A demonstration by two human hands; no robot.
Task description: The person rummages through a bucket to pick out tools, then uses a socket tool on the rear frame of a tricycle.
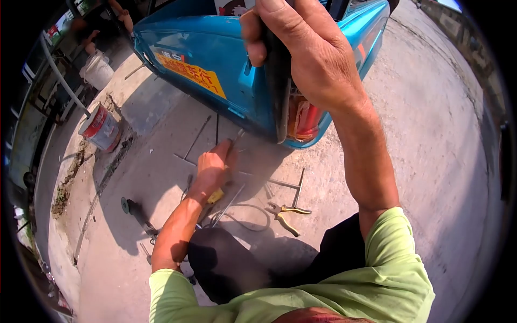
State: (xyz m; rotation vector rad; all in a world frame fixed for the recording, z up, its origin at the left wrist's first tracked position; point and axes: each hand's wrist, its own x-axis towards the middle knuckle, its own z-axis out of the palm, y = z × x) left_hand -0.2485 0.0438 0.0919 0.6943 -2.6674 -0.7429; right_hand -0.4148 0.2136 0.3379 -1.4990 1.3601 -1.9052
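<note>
My right hand (pixel 318 59) is closed around the upper part of a long black strip (pixel 280 91), beside the tail light (pixel 306 119) of a blue vehicle body (pixel 215 46). The tail light has red and orange parts. Lower down and to the left, my left hand (pixel 215 164) is closed, with a short metal-tipped tool (pixel 239 135) at its fingers. That hand is partly blurred, so the tool's kind is unclear. Pliers (pixel 285 214) with yellow-and-black handles lie open on the ground, near a T-handle wrench (pixel 288 184).
Another T-handle wrench (pixel 193 141) lies under the vehicle's edge. An angle grinder (pixel 139 218) rests left of my left forearm, and a cable (pixel 264 218) loops before my knees. A red-and-white bucket (pixel 101 128) and a white bucket (pixel 98 70) stand at the left.
</note>
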